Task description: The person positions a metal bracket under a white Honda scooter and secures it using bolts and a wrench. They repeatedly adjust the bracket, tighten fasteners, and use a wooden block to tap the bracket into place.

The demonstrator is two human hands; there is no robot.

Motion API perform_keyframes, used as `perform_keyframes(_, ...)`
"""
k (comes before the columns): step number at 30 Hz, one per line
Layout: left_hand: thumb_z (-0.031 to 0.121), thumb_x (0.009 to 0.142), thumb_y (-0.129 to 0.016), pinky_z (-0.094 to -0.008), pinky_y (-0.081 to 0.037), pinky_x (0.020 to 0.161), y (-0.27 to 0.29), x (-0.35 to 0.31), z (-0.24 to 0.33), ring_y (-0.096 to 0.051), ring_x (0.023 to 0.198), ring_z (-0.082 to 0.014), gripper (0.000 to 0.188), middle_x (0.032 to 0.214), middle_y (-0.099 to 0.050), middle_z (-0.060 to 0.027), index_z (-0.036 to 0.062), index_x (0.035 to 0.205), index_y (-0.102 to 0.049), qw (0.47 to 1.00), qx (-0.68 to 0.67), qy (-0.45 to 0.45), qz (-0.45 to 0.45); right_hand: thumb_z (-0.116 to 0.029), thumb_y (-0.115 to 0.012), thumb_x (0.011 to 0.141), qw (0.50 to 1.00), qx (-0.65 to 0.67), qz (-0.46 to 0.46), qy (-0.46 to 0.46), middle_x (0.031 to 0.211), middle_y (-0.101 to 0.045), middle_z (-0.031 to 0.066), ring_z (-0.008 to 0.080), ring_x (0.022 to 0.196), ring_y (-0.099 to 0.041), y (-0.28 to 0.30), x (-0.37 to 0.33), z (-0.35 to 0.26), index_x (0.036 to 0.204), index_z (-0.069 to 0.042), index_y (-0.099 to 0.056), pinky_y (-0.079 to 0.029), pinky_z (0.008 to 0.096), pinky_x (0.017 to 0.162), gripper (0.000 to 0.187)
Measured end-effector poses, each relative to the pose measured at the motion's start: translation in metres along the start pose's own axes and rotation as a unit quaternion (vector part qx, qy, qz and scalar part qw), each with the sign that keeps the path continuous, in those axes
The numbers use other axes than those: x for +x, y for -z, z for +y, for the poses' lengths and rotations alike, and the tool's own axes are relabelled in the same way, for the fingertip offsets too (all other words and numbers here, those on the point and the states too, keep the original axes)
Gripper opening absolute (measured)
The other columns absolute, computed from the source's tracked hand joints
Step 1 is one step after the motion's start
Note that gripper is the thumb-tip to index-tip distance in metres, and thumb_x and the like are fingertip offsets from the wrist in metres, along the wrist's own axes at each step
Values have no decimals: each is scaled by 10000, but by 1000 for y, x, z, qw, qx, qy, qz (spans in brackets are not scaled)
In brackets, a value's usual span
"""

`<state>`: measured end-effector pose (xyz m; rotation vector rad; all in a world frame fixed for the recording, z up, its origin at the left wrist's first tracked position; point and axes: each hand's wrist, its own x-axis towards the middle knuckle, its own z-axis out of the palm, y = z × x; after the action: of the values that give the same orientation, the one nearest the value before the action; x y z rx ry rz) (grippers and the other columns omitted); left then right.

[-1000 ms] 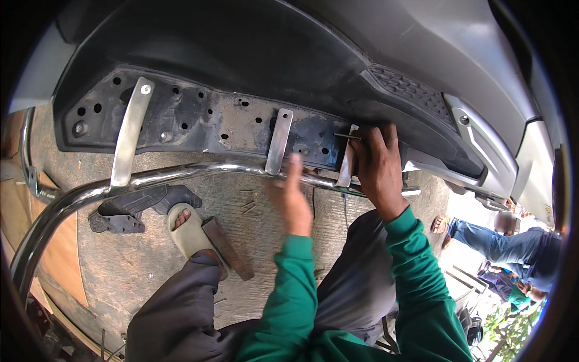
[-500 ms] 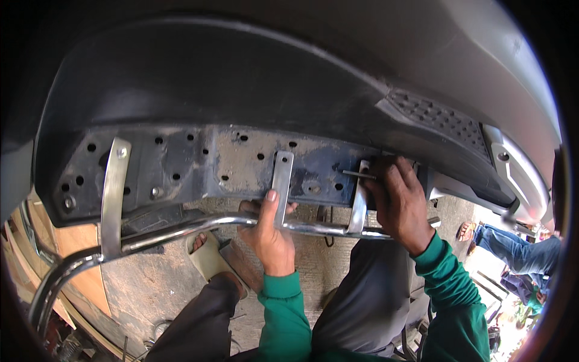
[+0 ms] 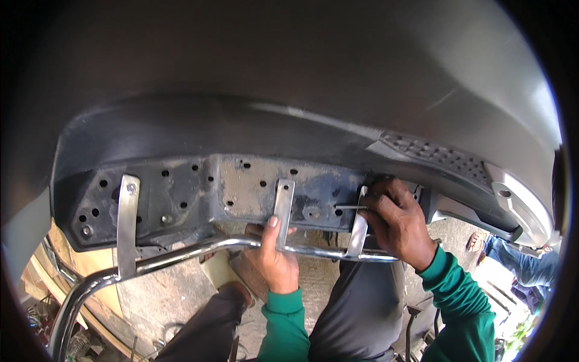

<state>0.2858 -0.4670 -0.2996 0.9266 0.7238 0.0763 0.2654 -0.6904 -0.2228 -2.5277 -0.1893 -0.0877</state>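
Observation:
A chrome tube [image 3: 199,246] with flat metal brackets lies along a dark panel [image 3: 250,196] full of holes. My left hand [image 3: 277,265] is wrapped round the tube at the middle bracket [image 3: 284,208], its thumb pressed on the bracket's lower part. Beside the right bracket [image 3: 357,235], the bent fingers of my right hand [image 3: 399,223] pinch a thin metal rod [image 3: 348,207]. That rod points left across the bracket's upper part; its other end is hidden by the fingers. At the far left, another bracket [image 3: 127,223] has a bolt head near its top.
A large dark vehicle body [image 3: 253,66] overhangs the panel, with a textured step pad [image 3: 428,154] at the right. Wooden boards [image 3: 96,283] lie at lower left. My knees are below the tube. Another person's jeans-clad leg [image 3: 518,259] shows at far right.
The whole scene sits lower in the picture. The rod in my right hand has turned from slightly slanted to nearly level. My left hand keeps its hold on the tube and bracket.

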Motion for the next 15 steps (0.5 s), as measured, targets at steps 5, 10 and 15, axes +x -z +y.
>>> perform_keyframes(5, 72, 904, -816, -402, -620, 715, 4, -1, -3, -679, 800, -189, 237, 915, -651, -56, 85, 931, -581, 1000, -10, 13, -20, 32, -804, 832, 1000, 17, 3, 4, 1103, -635, 162, 381, 983, -661, 3, 1, -2, 1106, -40, -726, -564, 461, 833, 294)
perform_keyframes(10, 108, 931, -796, -357, -570, 752, 5, -2, -6, -668, 781, -168, 175, 942, -685, -42, 84, 1025, -650, 1000, 13, -3, -13, 20, -815, 840, 999, 32, 14, 6, 1101, -644, 162, 371, 964, -681, 2, -1, -4, 1102, -38, -740, -572, 464, 816, 278)
perform_keyframes(15, 116, 933, -801, -351, -570, 726, 0, -3, -6, -670, 787, -162, 145, 956, -693, -53, 76, 975, -668, 1000, 18, -15, -15, 0, -827, 842, 998, 55, 5, 4, 1092, -652, 160, 367, 968, -687, 7, 0, -2, 1111, -47, -754, -572, 463, 828, 283)
